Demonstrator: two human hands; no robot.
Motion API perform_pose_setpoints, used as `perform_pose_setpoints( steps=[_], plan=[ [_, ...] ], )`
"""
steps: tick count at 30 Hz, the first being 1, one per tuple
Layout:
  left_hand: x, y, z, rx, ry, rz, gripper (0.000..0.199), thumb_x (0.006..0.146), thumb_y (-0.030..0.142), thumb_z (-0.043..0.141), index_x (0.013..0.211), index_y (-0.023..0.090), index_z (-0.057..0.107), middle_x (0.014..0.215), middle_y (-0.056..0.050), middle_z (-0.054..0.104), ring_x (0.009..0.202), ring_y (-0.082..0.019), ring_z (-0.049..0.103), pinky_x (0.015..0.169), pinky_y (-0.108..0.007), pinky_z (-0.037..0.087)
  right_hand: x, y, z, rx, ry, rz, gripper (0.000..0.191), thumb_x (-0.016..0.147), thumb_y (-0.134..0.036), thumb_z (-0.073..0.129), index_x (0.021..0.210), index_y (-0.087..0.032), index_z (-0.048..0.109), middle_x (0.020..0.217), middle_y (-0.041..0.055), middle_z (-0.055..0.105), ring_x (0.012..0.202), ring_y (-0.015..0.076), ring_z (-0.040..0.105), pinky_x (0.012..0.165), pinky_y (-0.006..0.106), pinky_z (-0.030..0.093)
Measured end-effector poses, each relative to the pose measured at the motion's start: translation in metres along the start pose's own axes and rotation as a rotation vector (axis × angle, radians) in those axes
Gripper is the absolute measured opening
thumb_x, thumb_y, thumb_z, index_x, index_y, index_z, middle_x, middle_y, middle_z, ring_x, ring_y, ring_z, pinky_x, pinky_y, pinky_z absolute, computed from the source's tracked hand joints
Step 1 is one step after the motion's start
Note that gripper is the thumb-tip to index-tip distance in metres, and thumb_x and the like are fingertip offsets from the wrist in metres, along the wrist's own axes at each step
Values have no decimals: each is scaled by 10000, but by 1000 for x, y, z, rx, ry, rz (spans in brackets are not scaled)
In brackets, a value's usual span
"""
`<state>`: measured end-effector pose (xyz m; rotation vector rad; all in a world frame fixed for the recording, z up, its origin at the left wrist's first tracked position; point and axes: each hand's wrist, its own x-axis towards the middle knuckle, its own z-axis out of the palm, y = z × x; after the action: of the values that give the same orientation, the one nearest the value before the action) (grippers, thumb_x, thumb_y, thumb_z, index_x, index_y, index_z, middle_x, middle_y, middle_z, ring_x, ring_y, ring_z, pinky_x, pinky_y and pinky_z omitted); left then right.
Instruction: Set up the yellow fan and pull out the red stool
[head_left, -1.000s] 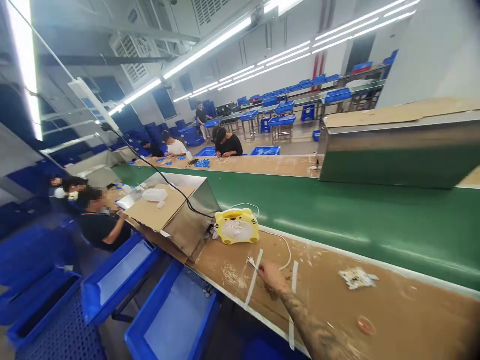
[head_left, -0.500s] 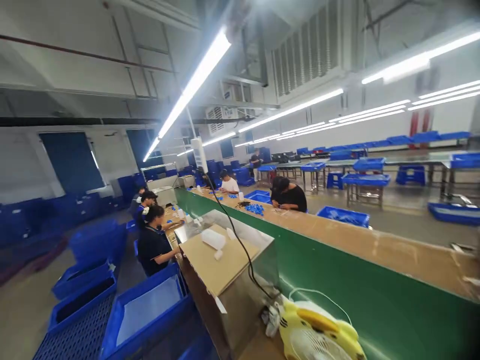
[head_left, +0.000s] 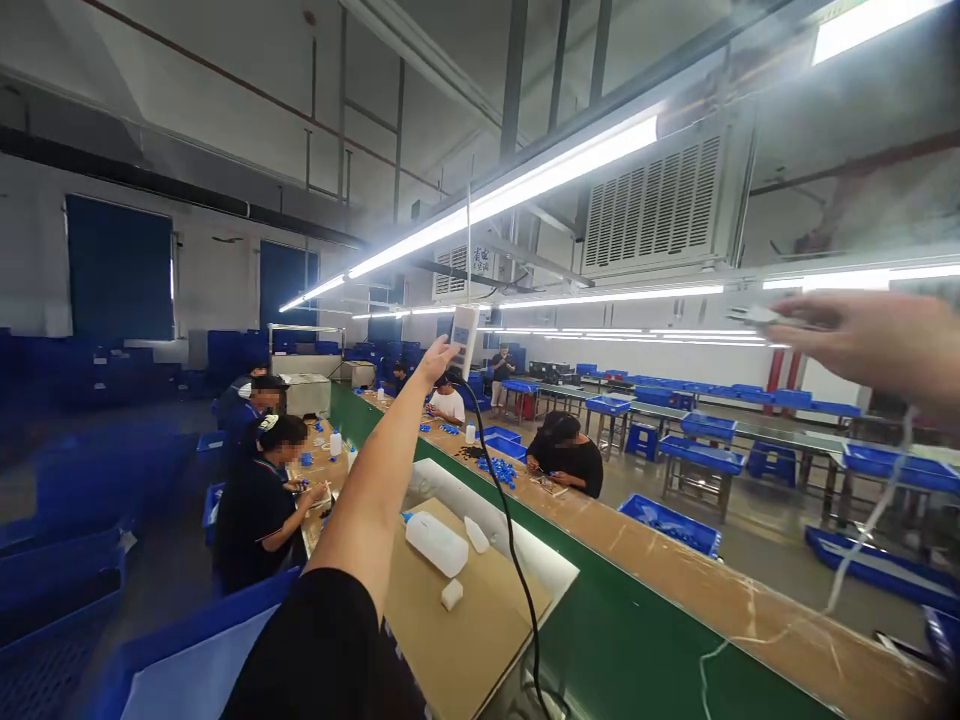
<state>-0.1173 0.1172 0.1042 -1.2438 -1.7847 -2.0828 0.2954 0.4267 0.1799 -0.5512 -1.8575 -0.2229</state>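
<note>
Big factory hall w/ long strip lights overhead, blue bins (head_left: 52,590) stacked along the left side of the frame. Lower left, a seated person in dark top (head_left: 251,505) works at the brown cardboard-covered bench, another person just behind them.

Center-left, the left arm in a black sleeve runs up from the bottom edge, and the left hand (head_left: 436,360) is raised at mid-frame, fingers touching the bottom of a white power strip (head_left: 464,338) that hangs up there. Looks like a light grip on it, but the hand's small and far off so can't tell for sure. A black cable (head_left: 510,530) drops from the strip down to the bottom center.

Below the arm, a cardboard sheet (head_left: 465,620) w/ a white bottle (head_left: 436,543) lying on its side and a small white block (head_left: 451,594) near it. Green conveyor belt (head_left: 630,640) runs diagonally from mid-frame to lower right. Across it, a person in black (head_left: 566,462) is bent over the far bench.

Upper right, the right hand (head_left: 877,345) is blurry and close to the cam, pinching a white plug (head_left: 754,317) at the fingertips. Its thin white cord (head_left: 862,540) trails down to the bench at lower right.
</note>
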Motion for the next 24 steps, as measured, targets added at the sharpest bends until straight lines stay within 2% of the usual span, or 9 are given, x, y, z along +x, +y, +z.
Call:
perform_pose_setpoints(
  steps=[1,3,7,10,13,15,24],
  plan=[
    [4,-1,7,-33,-33,18,526,809,363,653,1282,147,573,1299,-179,630,1192,-291,601,1015,-424,464,11,-18,2,-9,-84,-49,294,802,-451,779,986,-222,774,825,147,738,661,178,580,610,372,394],
    [4,0,20,-80,-86,55,459,802,354,671,1201,138,612,1115,-153,706,1001,-255,671,901,-384,522,19,-64,15,-53,-157,-243,327,791,-287,822,1099,-212,744,844,113,743,650,171,572,600,345,370],
    [-6,16,47,-168,-183,109,436,747,287,732,1141,138,619,1044,-127,706,863,-223,676,744,-328,550,5,-156,54,-199,-173,-599,187,934,-335,662,1071,-233,739,881,58,740,700,183,613,559,307,286],
    [-9,34,67,-265,-253,112,443,738,226,716,1154,167,577,977,-88,693,782,-213,686,689,-333,561,0,-195,71,-214,-114,-665,236,991,-366,542,1069,-257,736,949,18,735,725,182,628,553,290,260],
    [-10,45,82,-327,-295,122,410,739,206,707,1111,174,539,852,-46,678,671,-188,670,644,-331,560,6,-209,76,-187,-31,-581,258,987,-346,508,1054,-263,744,916,14,725,709,179,616,557,292,247],
    [-10,48,89,-318,-278,138,356,749,202,695,1063,173,531,797,-29,667,632,-162,647,634,-310,550,11,-212,78,-160,-13,-566,264,982,-346,506,1060,-260,743,909,18,719,706,177,608,564,295,247],
    [-5,42,95,-256,-234,189,325,766,239,693,1049,190,541,790,-18,651,661,-152,622,649,-287,522,12,-223,78,-171,-102,-585,261,969,-325,512,1037,-261,755,919,35,726,753,201,618,580,304,262]
  ],
)
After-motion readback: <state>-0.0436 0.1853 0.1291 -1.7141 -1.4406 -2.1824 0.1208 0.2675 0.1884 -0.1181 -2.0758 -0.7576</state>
